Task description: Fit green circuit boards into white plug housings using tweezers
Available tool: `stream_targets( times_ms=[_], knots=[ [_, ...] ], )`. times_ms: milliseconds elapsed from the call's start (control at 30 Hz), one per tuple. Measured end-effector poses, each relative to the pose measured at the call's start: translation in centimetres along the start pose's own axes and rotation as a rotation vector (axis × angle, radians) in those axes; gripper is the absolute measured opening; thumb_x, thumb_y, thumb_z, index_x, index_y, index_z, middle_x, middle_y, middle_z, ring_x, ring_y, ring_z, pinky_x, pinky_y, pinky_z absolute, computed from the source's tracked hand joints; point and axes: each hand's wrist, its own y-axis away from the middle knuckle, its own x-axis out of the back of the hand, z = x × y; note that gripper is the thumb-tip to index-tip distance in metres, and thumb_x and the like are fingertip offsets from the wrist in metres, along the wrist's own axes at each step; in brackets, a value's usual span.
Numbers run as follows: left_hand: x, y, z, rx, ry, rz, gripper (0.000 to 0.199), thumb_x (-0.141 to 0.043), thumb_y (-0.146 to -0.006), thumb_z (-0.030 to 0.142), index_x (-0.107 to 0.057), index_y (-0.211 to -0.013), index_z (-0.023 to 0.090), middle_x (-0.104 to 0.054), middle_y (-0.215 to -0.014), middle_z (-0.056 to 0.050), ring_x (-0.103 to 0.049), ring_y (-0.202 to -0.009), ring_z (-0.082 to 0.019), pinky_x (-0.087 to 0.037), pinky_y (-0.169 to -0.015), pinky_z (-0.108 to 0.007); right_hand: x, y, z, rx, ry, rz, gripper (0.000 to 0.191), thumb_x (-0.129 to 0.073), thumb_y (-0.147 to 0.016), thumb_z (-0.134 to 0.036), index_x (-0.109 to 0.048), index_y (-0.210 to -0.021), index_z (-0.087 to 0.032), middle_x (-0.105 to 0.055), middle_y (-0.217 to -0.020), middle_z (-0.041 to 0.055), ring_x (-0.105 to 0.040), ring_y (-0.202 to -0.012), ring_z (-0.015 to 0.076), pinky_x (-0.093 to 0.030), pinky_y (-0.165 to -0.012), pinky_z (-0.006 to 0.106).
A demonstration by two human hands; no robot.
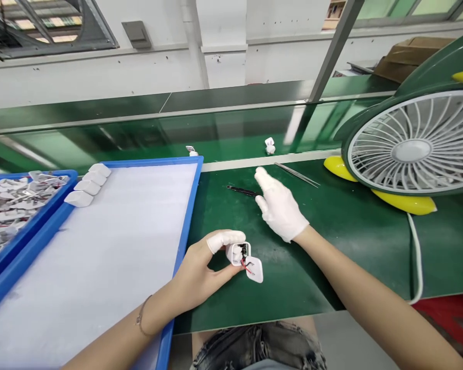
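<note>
Over the green table (pixel 224 303) in the head view, the left hand (pixel 206 272) pinches an opened white case (pixel 236 254) between thumb and fingers; the gloved right hand (pixel 280 205), fingers extended, reaches beside black tweezers (pixel 242 191).

"What sort of place is this?"

"A workshop for assembling small electrical parts, I'd say; the green tabletop (pixel 362 257) carries a blue tray (pixel 31 233) heaped with white pieces and wires."

"What else shows it?"

"Metal tweezers (pixel 298 175) lie on the tabletop; the right hand (pixel 281 208) wears a white glove; the left hand (pixel 198 275) holds an open white casing (pixel 234 255) with red and black wires."

"And the room?"

"Plain and industrial; white wall (pixel 158 74), an exposed vertical pipe (pixel 195 46), a round opening in a metal frame (pixel 96 25); a green fan (pixel 412 150) stands at the right."
</note>
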Motion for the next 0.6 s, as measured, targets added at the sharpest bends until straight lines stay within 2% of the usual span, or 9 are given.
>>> stream_targets(
  times_ms=[33, 100, 167, 200, 267, 367, 433, 500, 600],
  knots=[
    [-0.1, 0.0, 0.2, 0.009, 0.002, -0.023, 0.033, -0.064, -0.082, 0.024, -0.054, -0.113, 0.023, -0.066, -0.109, -0.005, -0.066, -0.095, -0.014, -0.056, -0.082, -0.024, -0.3, -0.2, 0.0, -0.009, 0.096, -0.094, 0.046, -0.046, -0.088, -0.017, -0.044, -0.133, -0.010, -0.046, -0.136, 0.0150, -0.045, -0.121, 0.0266, -0.038, -0.099, 0.042],
    [-0.1, 0.1, 0.5, 0.032, 0.006, -0.053, 0.030, -0.063, -0.083, 0.024, -0.054, -0.112, 0.023, -0.066, -0.108, -0.005, -0.067, -0.094, -0.014, -0.056, -0.082, -0.025, -0.5, -0.3, -0.3, -0.049, 0.249, -0.216, 0.031, -0.047, -0.090, -0.021, -0.057, -0.119, -0.014, -0.054, -0.126, 0.0138, -0.051, -0.109, 0.0282, -0.041, -0.090, 0.044],
    [-0.1, 0.1, 0.7, 0.044, 0.018, -0.040, 0.030, -0.064, -0.082, 0.025, -0.055, -0.110, 0.021, -0.067, -0.106, -0.006, -0.067, -0.093, -0.015, -0.056, -0.083, -0.026, -0.2, -0.1, -0.7, -0.122, 0.315, -0.235, 0.021, -0.047, -0.089, -0.022, -0.065, -0.098, -0.015, -0.060, -0.109, 0.0139, -0.053, -0.099, 0.0287, -0.041, -0.081, 0.042],
    [-0.1, 0.1, 0.8, 0.053, 0.028, -0.016, 0.030, -0.065, -0.081, 0.025, -0.055, -0.109, 0.020, -0.068, -0.106, -0.006, -0.067, -0.094, -0.016, -0.056, -0.083, -0.027, 0.0, 0.0, -0.8, -0.174, 0.272, -0.222, 0.019, -0.049, -0.089, -0.022, -0.066, -0.091, -0.015, -0.061, -0.101, 0.0131, -0.054, -0.093, 0.0271, -0.040, -0.077, 0.039],
    [-0.1, 0.1, 0.8, 0.089, 0.070, 0.040, 0.030, -0.066, -0.080, 0.025, -0.056, -0.107, 0.019, -0.069, -0.104, -0.007, -0.068, -0.092, -0.016, -0.056, -0.082, -0.028, 0.6, 0.2, -0.8, -0.306, -0.029, -0.184, 0.016, -0.052, -0.087, -0.025, -0.065, -0.085, -0.016, -0.060, -0.087, 0.0091, -0.053, -0.081, 0.0205, -0.040, -0.069, 0.033],
    [0.0, 0.0, 0.7, 0.183, 0.199, 0.097, 0.030, -0.069, -0.077, 0.025, -0.057, -0.104, 0.017, -0.069, -0.104, -0.008, -0.069, -0.087, -0.017, -0.058, -0.080, -0.029, 1.4, 0.3, -0.8, -0.488, -0.836, -0.130, 0.021, -0.058, -0.084, -0.038, -0.060, -0.091, -0.018, -0.052, -0.071, 0.0000, -0.044, -0.058, 0.0102, -0.033, -0.053, 0.024],
    [-0.1, -0.1, 0.6, 0.237, 0.278, 0.121, 0.031, -0.069, -0.076, 0.026, -0.057, -0.103, 0.016, -0.068, -0.106, -0.010, -0.069, -0.087, -0.018, -0.059, -0.079, -0.030, 1.8, 0.4, -1.1, -0.524, -1.285, -0.092, 0.028, -0.063, -0.081, -0.042, -0.055, -0.095, -0.019, -0.048, -0.068, -0.0029, -0.037, -0.052, 0.0073, -0.027, -0.048, 0.022],
    [-0.1, -0.2, 0.5, 0.276, 0.313, 0.137, 0.032, -0.070, -0.075, 0.026, -0.057, -0.102, 0.016, -0.068, -0.107, -0.010, -0.069, -0.089, -0.018, -0.060, -0.079, -0.031, 2.0, 0.6, -1.7, -0.502, -1.531, -0.058, 0.029, -0.068, -0.078, -0.039, -0.053, -0.095, -0.021, -0.051, -0.071, -0.0030, -0.034, -0.049, 0.0054, -0.025, -0.046, 0.021],
    [0.0, -0.3, 0.5, 0.295, 0.327, 0.140, 0.030, -0.070, -0.074, 0.024, -0.058, -0.100, 0.017, -0.068, -0.104, -0.009, -0.068, -0.088, -0.018, -0.060, -0.079, -0.030, 2.1, 1.0, -2.5, -0.455, -1.604, -0.053, 0.023, -0.071, -0.077, -0.032, -0.055, -0.087, -0.018, -0.055, -0.070, -0.0022, -0.035, -0.047, 0.0039, -0.025, -0.044, 0.020]
  ],
)
